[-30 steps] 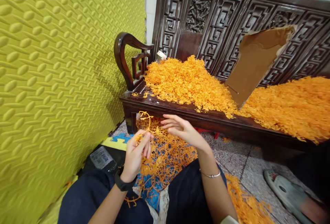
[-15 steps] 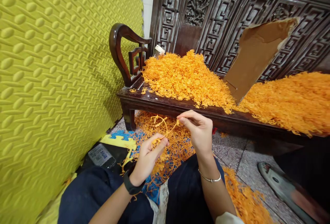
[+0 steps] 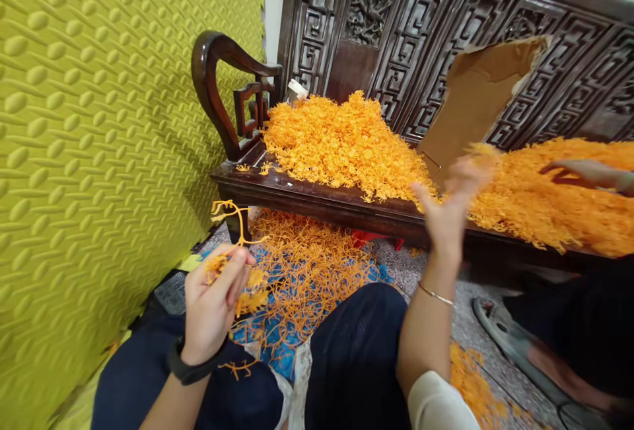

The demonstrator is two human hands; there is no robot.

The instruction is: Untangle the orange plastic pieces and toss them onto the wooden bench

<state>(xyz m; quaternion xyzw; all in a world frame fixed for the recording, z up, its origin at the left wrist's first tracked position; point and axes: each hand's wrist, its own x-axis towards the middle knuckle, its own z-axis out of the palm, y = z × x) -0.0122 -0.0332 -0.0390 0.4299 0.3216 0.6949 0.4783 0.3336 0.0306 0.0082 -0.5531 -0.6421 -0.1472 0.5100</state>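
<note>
Orange pieces [image 3: 341,146] partly hide a white-topped container [image 3: 296,90].

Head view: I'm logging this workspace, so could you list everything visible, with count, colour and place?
Bench: one, dark brown, across the middle
Heaps: two, orange, on the bench
Cardboard: one, brown, tilted, between the heaps
Container: one, white-topped, bench's left end
Strands: uncountable, orange, floor before the bench
Loose orange pile: one, orange, lower right
Mat: count unclear, blue, under the strands
Foam panelling: count unclear, yellow, left
Red object: count unclear, red, under the bench
Sandal: one, grey, right floor
Co-worker's hand: one, bare, far right
Held strand: one visible cluster, orange, left hand
Wristband: one, black, left wrist
Bracelet: one, metallic, right wrist
Left hand: one, bare, lower left
Right hand: one, bare, blurred, before the bench
</note>
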